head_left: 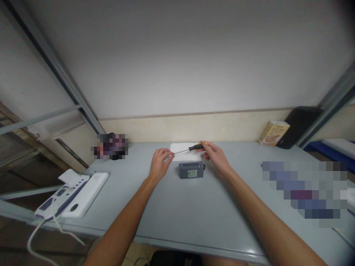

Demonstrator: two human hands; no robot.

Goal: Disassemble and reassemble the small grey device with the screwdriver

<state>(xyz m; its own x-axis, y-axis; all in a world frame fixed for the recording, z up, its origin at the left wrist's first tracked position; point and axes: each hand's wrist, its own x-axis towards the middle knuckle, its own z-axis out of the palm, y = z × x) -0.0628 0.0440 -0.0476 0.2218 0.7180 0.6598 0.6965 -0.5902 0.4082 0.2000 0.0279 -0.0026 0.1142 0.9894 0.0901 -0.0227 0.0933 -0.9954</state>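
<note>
My right hand (214,154) grips the black and yellow handle of a screwdriver (196,146), its shaft pointing left. At the tip end, the thumb and fingers of my left hand (161,159) pinch together around the end of the shaft; whether a small part sits there is too small to tell. Just below the screwdriver a dark grey metal box (192,172) with vent slots and a pale green label stands on the table. Behind it lies a white sheet (180,156), partly covered by the hands and tool.
On the left of the grey table (177,210) are a power strip (65,194) with white cables and a flat white device (87,195). At the back right, a yellow box (273,133) leans by a black object (301,125). Blurred patches hide items on both sides.
</note>
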